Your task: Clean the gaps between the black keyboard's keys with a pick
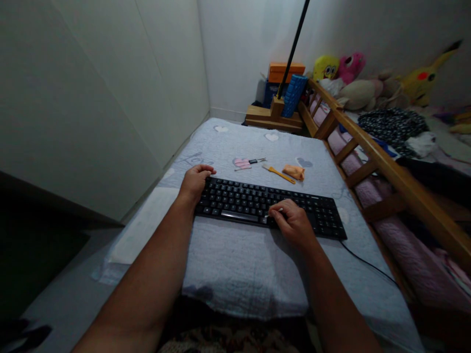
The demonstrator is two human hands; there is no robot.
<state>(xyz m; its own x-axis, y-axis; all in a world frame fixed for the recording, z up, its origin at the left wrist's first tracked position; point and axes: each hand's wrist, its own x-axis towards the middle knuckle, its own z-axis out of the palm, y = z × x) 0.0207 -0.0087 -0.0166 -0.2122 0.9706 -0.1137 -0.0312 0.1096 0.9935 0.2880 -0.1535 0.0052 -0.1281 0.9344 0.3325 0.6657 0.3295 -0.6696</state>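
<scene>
Black keyboard [243,197] held by curled left hand [194,183]; swab [280,210] pinched in right hand [293,221], cleaning likely underway; light strokes needed next.

Keyboard [239,196] on spread cloth [228,260].
Behind it, left to right: slim tool [253,161], brush [282,175], small bundle [293,171]. Rail [368,140] along cloth's right; upright panel [110,98] left.
</scene>
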